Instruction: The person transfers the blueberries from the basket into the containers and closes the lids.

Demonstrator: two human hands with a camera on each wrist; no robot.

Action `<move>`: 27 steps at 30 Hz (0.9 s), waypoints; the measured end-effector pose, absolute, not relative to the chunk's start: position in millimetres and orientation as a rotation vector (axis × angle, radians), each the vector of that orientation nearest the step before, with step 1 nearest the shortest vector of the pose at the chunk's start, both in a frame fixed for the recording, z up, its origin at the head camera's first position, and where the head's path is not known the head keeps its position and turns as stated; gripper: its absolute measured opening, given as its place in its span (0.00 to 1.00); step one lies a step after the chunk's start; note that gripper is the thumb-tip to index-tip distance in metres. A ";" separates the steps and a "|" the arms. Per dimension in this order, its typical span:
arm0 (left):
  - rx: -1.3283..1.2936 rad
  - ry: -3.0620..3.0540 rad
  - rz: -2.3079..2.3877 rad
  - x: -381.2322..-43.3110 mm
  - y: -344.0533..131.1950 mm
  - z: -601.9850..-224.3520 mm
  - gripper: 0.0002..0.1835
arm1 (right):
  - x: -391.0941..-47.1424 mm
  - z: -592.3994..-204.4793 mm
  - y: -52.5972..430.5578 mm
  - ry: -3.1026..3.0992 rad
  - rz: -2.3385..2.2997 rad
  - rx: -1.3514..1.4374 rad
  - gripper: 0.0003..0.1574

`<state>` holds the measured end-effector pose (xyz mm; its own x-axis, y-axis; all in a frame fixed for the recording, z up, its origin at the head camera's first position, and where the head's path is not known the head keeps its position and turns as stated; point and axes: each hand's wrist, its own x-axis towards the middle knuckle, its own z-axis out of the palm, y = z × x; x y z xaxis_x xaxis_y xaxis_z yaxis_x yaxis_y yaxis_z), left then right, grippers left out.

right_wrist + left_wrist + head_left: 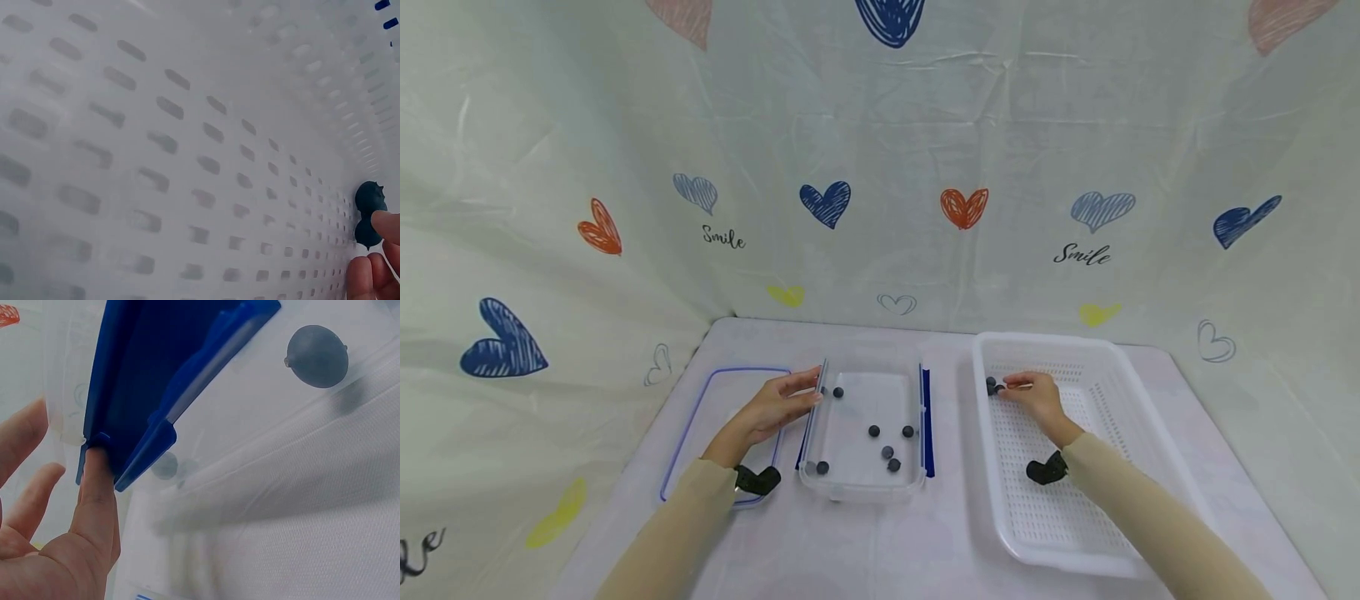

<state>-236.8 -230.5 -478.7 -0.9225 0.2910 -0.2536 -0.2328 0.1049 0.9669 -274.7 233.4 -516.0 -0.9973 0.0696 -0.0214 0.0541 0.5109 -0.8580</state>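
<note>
A person's left hand [772, 408] rests straight fingers against the blue clip [140, 381] of a clear container [863, 486] holding loose blueberries [887, 452]. The right hand [1037, 398] pinches blueberries [992, 386] inside a white perforated basket [1075, 533]. "Smile" [1081, 254] marks the heart-printed backdrop [880, 150].
</note>
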 end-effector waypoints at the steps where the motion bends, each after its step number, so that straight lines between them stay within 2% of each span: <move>1: 0.065 2.012 1.870 -236.8 -230.7 -478.9 0.38 | -274.9 -516.7 232.7 -2.714 1.530 -0.108 0.21; 19: 0.031 2.012 1.875 -236.6 -230.5 -480.5 0.38 | -272.0 -512.5 223.6 -2.744 1.417 -0.048 0.15; 27: 0.074 2.008 1.876 -237.7 -231.6 -481.5 0.38 | -272.0 -504.6 228.4 -2.732 1.422 -0.098 0.17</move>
